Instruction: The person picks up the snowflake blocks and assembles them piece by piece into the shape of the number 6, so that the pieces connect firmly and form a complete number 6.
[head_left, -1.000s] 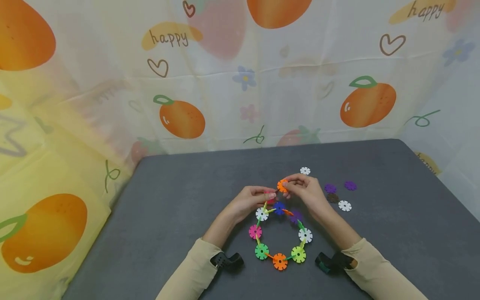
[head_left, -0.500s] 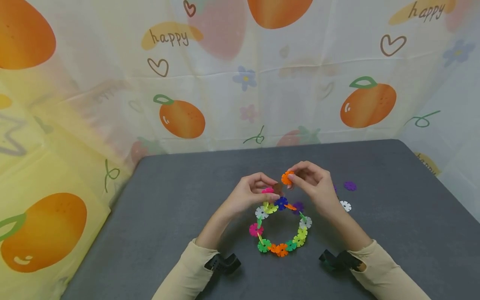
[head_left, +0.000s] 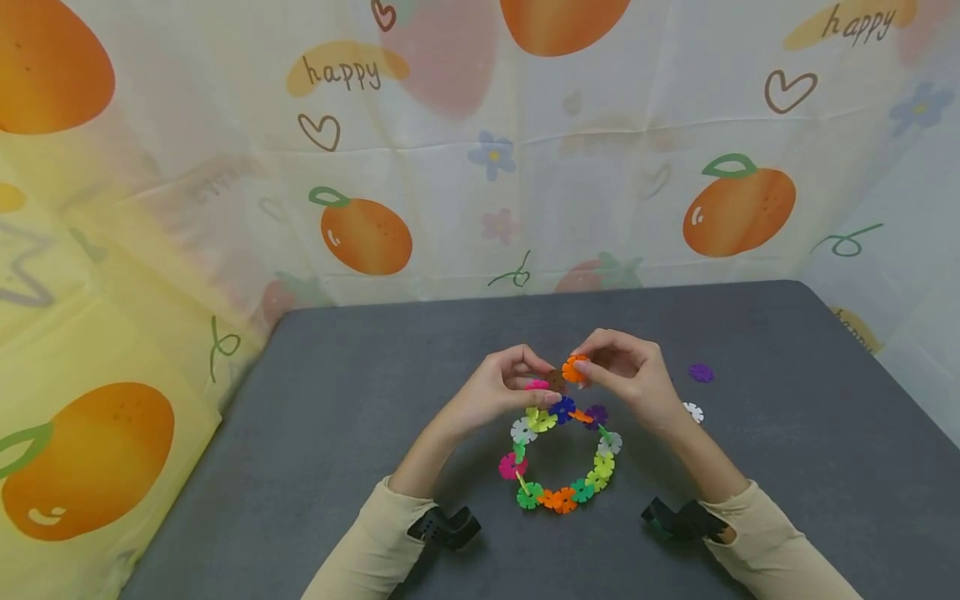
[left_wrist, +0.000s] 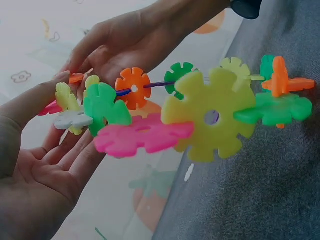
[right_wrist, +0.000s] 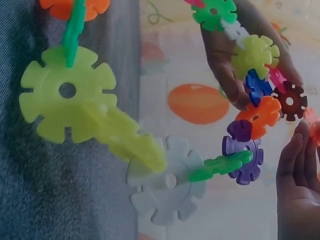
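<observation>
A ring of notched plastic snowflake discs in many colours [head_left: 529,495] hangs below my hands, its lower side tilted towards me. My left hand [head_left: 501,387] pinches the ring's top between thumb and fingers, at a pink disc [head_left: 537,385]. From that pink disc a brown disc [head_left: 555,381] sticks out to the right. Between right thumb and fingertips, my right hand [head_left: 628,375] pinches an orange disc [head_left: 575,368] close beside the brown one. In the right wrist view a small gap shows between the brown disc [right_wrist: 290,101] and the orange disc [right_wrist: 312,125].
On the dark grey table [head_left: 360,400] a loose purple disc [head_left: 701,372] and a white disc [head_left: 694,412] lie right of my right hand. Black wrist straps [head_left: 444,527] sit on both forearms. A fruit-printed cloth [head_left: 442,192] hangs behind the table's far edge.
Both hands have risen with the ring, which has tilted up off its flatter lie. The orange disc moved away from the brown disc, then back close to it.
</observation>
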